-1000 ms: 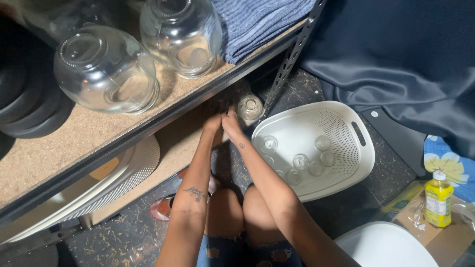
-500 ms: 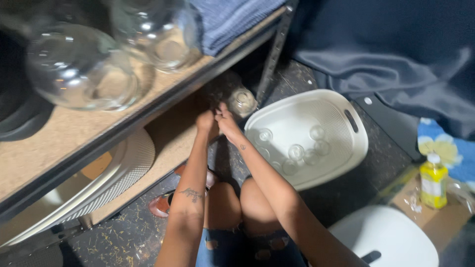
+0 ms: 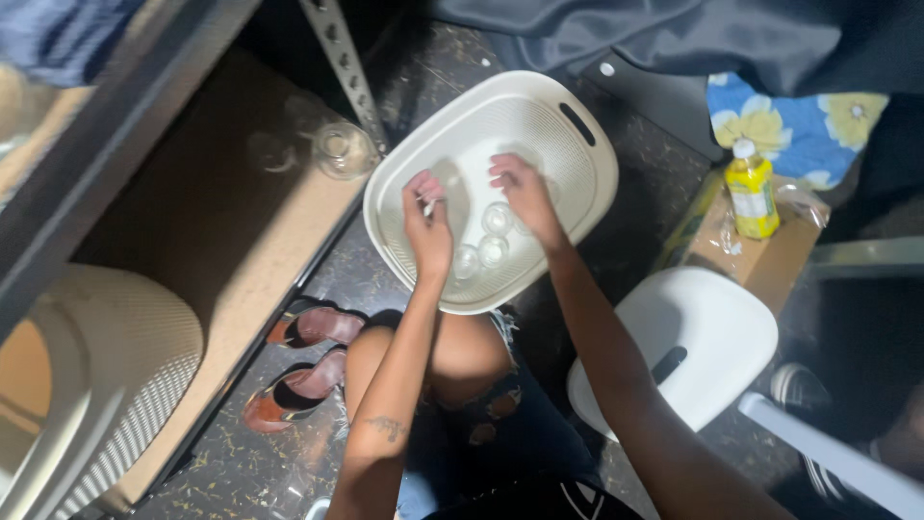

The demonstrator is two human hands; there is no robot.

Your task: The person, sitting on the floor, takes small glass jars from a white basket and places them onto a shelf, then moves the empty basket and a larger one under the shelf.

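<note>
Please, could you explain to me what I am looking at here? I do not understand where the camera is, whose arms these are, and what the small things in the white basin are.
The camera sits on a person's head and looks down, so the two bare arms belong to that person, who is crouching on a dark speckled floor. There is only this one view.

Both hands reach into a white plastic basin with a slot handle. Small clear glass jars lie inside it. The left hand has its fingers closed, seemingly on something small, but I cannot tell what. The right hand rests over the jars; whether it grips one is hidden.

To the left is a low wooden shelf with another clear glass jar on it. Nearby are a yellow bottle on a cardboard box, and a white lid.
</note>
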